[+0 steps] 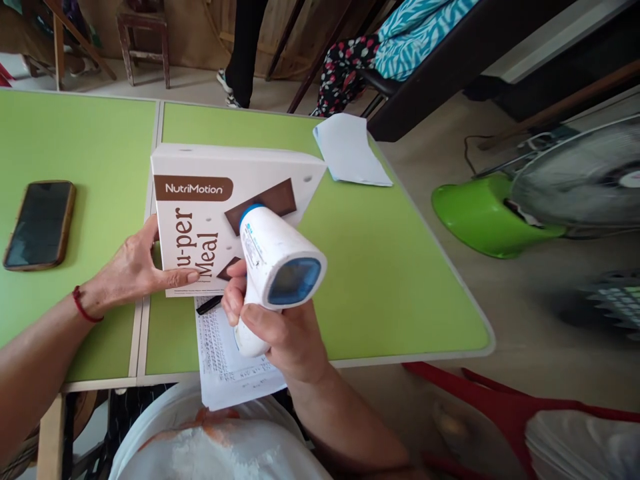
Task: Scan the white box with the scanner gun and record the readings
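My left hand (pixel 145 263) grips the lower left corner of a white and brown NutriMotion box (pixel 195 220), its thumb across the front and the other fingers behind. The box stands tilted over the green table (pixel 390 280). In my right hand (pixel 280 330) is a white infrared thermometer (pixel 275 253) with a blue-rimmed screen, my fingers wrapped round its handle. The thermometer's blue front end points at the brown bar printed on the box and hides part of it; whether they touch I cannot tell. Beneath lie handwritten sheets (pixel 225 360) and a black pen (pixel 209 305).
A phone (pixel 40 223) in a brown case lies at the left. Folded white paper (pixel 353 150) rests near the far right edge. Beyond the table are a fan (pixel 585 177), a green stool (pixel 480 213), a red chair (pixel 500 413), a wooden stool (pixel 144 40) and people's legs (pixel 245 53).
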Available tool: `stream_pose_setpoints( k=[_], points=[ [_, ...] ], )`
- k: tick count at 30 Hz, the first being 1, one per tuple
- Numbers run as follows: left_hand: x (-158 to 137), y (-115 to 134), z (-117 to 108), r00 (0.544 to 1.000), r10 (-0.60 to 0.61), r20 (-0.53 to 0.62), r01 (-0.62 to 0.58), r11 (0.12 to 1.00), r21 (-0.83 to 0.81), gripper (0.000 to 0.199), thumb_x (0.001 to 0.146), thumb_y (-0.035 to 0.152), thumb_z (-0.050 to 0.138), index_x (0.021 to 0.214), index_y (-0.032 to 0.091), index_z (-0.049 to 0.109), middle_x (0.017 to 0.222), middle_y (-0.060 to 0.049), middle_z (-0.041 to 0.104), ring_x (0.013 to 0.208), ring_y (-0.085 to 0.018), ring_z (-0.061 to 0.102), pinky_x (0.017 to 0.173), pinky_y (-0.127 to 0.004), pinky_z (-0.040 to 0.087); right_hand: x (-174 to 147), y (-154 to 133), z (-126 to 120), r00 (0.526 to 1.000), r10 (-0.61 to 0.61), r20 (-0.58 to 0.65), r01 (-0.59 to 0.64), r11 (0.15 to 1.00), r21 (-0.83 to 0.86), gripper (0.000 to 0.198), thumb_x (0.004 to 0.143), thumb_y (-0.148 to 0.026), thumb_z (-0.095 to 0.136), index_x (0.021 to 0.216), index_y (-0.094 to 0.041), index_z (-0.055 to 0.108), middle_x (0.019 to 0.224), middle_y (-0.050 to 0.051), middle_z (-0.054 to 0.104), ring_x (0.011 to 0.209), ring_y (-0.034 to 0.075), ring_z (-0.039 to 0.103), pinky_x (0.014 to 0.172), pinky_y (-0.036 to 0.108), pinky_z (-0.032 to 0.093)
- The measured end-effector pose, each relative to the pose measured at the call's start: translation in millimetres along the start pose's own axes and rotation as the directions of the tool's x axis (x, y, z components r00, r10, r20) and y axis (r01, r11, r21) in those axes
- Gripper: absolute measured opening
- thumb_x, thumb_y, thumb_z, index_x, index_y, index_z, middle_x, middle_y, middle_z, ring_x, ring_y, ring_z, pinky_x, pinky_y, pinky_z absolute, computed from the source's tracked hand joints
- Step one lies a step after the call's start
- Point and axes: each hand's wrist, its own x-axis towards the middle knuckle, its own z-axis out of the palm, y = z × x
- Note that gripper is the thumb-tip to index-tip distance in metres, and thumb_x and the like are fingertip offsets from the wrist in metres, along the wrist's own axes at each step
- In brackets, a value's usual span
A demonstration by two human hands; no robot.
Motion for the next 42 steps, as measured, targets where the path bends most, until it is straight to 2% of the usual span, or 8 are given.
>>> stream_pose_setpoints(
  k=[6, 13, 19, 24, 29, 31, 37, 42],
  points=[
    [-0.9, 6.8, 5.3, 1.0, -0.028, 0.0, 0.027, 0.981, -0.193, 0.077, 0.067, 0.054, 0.091, 0.129, 0.022, 0.059, 0.126, -0.011, 0.071, 0.105, -0.038, 0.07, 0.085, -0.049, 0.061, -0.8, -20.4, -15.7, 0.998, -0.049, -0.038, 0.041, 0.982, -0.184, 0.029, 0.075, -0.04, 0.081, 0.09, -0.024, 0.062, 0.071, -0.003, 0.058, 0.062, 0.014, 0.051, 0.058, 0.032, 0.042],
    [11.7, 19.6, 8.3, 0.996, 0.068, -0.057, -0.078, 0.98, -0.182, 0.064, 0.068, 0.053, 0.09, 0.116, 0.021, 0.063, 0.133, -0.011, 0.067, 0.122, -0.042, 0.063, 0.099, -0.058, 0.057, 17.7, -43.3, -43.6, 0.962, -0.247, 0.119, 0.274, 0.893, -0.356, 0.019, 0.075, -0.033, 0.081, 0.082, -0.023, 0.067, 0.071, -0.001, 0.064, 0.06, 0.014, 0.056, 0.053, 0.03, 0.047],
    [55.0, -1.8, -3.7, 0.967, 0.229, -0.111, -0.244, 0.958, -0.151, 0.067, 0.067, 0.046, 0.092, 0.12, 0.022, 0.059, 0.135, -0.013, 0.065, 0.126, -0.041, 0.06, 0.104, -0.06, 0.054, 50.7, -49.2, -75.5, 0.893, -0.416, 0.17, 0.435, 0.707, -0.558, 0.029, 0.071, -0.039, 0.085, 0.094, -0.026, 0.073, 0.086, 0.003, 0.074, 0.076, 0.02, 0.066, 0.067, 0.036, 0.057],
    [79.0, -44.2, -0.6, 0.942, 0.272, -0.199, -0.312, 0.927, -0.21, 0.076, 0.067, 0.044, 0.093, 0.128, 0.025, 0.051, 0.137, -0.013, 0.063, 0.134, -0.04, 0.055, 0.107, -0.06, 0.051, 69.1, -50.6, -123.6, 0.965, -0.254, 0.062, 0.194, 0.535, -0.823, 0.064, 0.062, -0.035, 0.087, 0.122, -0.023, 0.07, 0.107, 0.008, 0.077, 0.098, 0.029, 0.072, 0.09, 0.047, 0.059],
    [82.4, -51.6, 2.6, 0.938, 0.292, -0.188, -0.32, 0.937, -0.138, 0.073, 0.07, 0.053, 0.09, 0.127, 0.025, 0.055, 0.136, -0.013, 0.064, 0.127, -0.039, 0.061, 0.098, -0.056, 0.057, 75.3, -48.2, -140.6, 0.992, -0.125, -0.004, 0.024, 0.219, -0.976, 0.056, 0.065, -0.032, 0.082, 0.12, -0.022, 0.072, 0.111, 0.01, 0.077, 0.093, 0.031, 0.072, 0.086, 0.051, 0.059],
    [82.1, -51.5, 2.5, 0.938, 0.296, -0.18, -0.318, 0.943, -0.102, 0.07, 0.071, 0.056, 0.089, 0.125, 0.025, 0.057, 0.136, -0.013, 0.064, 0.125, -0.039, 0.062, 0.091, -0.052, 0.061, 78.9, -44.5, -141.7, 0.992, -0.12, -0.026, -0.009, 0.147, -0.989, 0.054, 0.069, -0.033, 0.079, 0.121, -0.022, 0.071, 0.112, 0.01, 0.077, 0.093, 0.032, 0.072, 0.085, 0.052, 0.058],
    [80.7, -63.5, 3.5, 0.931, 0.306, -0.201, -0.315, 0.949, -0.014, 0.064, 0.075, 0.057, 0.084, 0.126, 0.027, 0.059, 0.136, -0.009, 0.064, 0.129, -0.036, 0.059, 0.089, -0.046, 0.062, 88.4, -27.1, -152.1, 0.99, -0.133, 0.051, 0.068, 0.126, -0.99, 0.049, 0.076, -0.034, 0.075, 0.123, -0.023, 0.07, 0.121, 0.01, 0.074, 0.106, 0.034, 0.07, 0.091, 0.054, 0.057],
    [78.3, -66.2, 3.3, 0.935, 0.29, -0.204, -0.279, 0.957, 0.082, 0.061, 0.077, 0.058, 0.08, 0.125, 0.026, 0.06, 0.137, -0.011, 0.062, 0.128, -0.038, 0.059, 0.091, -0.051, 0.061, 86.3, -24.0, -161.3, 0.972, -0.156, 0.174, 0.182, 0.044, -0.982, 0.045, 0.082, -0.034, 0.073, 0.126, -0.027, 0.069, 0.11, 0.012, 0.072, 0.103, 0.037, 0.068, 0.085, 0.055, 0.058]
  ],
)
